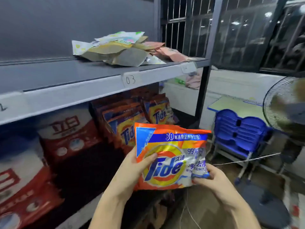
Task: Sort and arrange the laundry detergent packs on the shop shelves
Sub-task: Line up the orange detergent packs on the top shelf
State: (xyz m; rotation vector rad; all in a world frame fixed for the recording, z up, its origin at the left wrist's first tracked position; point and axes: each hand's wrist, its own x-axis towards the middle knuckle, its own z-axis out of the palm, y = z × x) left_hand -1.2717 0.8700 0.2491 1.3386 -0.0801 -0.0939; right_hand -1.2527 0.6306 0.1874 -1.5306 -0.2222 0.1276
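Step in hand: you hold one Tide pack (171, 156) in front of lower shelf bay, not yet shelved. Left hand (132, 169) grips pack's left edge, thumb over front; right hand (209, 177) pinches lower right corner. Next move, by judgement: carry pack to upright Tide row (125, 123) under shelf label 03 (130, 79), stand it face out, keep clear of red-and-white packs (66, 134) at left.

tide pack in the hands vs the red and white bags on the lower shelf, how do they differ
The Tide pack is orange with a yellow ring and blue lettering; the red and white bags carry a red logo. The Tide pack is off the shelf, gripped by the left hand and right hand; the red and white bags stand on the lower shelf. Each red and white bag looks larger. Both are soft printed bags.
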